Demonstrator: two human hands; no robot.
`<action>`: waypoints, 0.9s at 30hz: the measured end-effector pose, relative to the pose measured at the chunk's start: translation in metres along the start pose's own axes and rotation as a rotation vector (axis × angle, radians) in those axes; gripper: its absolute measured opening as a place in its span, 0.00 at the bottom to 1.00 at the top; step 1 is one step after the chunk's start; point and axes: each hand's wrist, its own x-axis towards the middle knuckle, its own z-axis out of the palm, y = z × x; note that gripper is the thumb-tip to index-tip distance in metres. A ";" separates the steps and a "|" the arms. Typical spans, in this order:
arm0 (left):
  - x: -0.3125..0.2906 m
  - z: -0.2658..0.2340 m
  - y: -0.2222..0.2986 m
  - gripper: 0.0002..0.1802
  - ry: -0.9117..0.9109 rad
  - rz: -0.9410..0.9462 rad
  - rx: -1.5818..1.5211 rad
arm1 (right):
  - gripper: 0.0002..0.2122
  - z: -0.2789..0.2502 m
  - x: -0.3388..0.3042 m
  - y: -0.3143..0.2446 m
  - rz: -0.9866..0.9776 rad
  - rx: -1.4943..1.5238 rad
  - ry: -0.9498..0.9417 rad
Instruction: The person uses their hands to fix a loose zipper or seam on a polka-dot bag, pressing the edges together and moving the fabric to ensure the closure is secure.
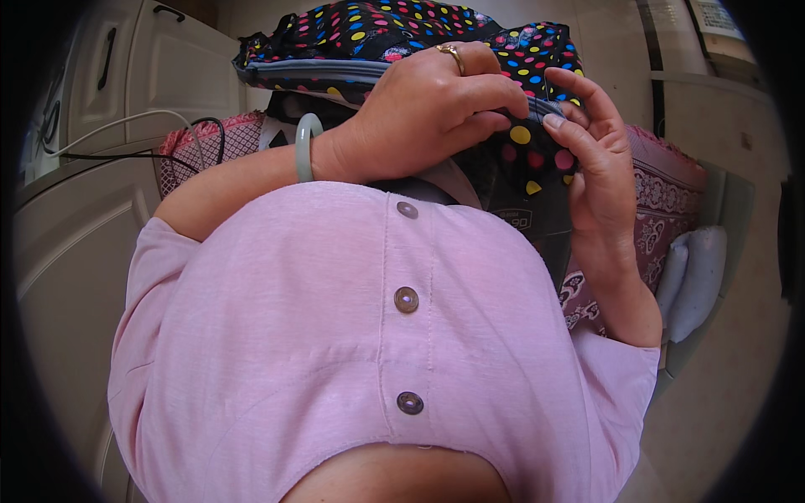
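Observation:
A black bag (419,25) with bright polka dots lies in front of me, its grey zipper (327,70) running along the near edge. My left hand (436,109), with a ring and a pale green bangle, reaches across to the right. Its fingers pinch the bag at the zipper's right end. Facing it, my right hand (595,142) has thumb and middle finger closed on that same end, while the index finger is raised and curved. A thin dark line like a thread (546,84) passes between index fingertip and thumb. Whatever else sits between the fingertips is too small to make out.
Under the bag is a pink patterned cloth (658,180) with a fringed edge. White and black cables (168,117) lie at the left, by pale cabinets (163,63). A white cushion-like bundle (700,281) is at the right. Dark fabric with printing (524,222) hangs below the bag.

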 end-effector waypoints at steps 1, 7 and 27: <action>-0.001 0.001 0.000 0.12 0.028 0.007 0.039 | 0.22 0.002 0.000 -0.001 -0.013 0.001 -0.004; -0.001 0.003 0.002 0.11 -0.003 -0.109 -0.026 | 0.21 0.009 0.003 0.005 -0.061 -0.028 0.025; -0.003 -0.004 -0.012 0.11 -0.093 -0.128 -0.121 | 0.18 0.011 -0.003 -0.006 -0.092 -0.226 -0.088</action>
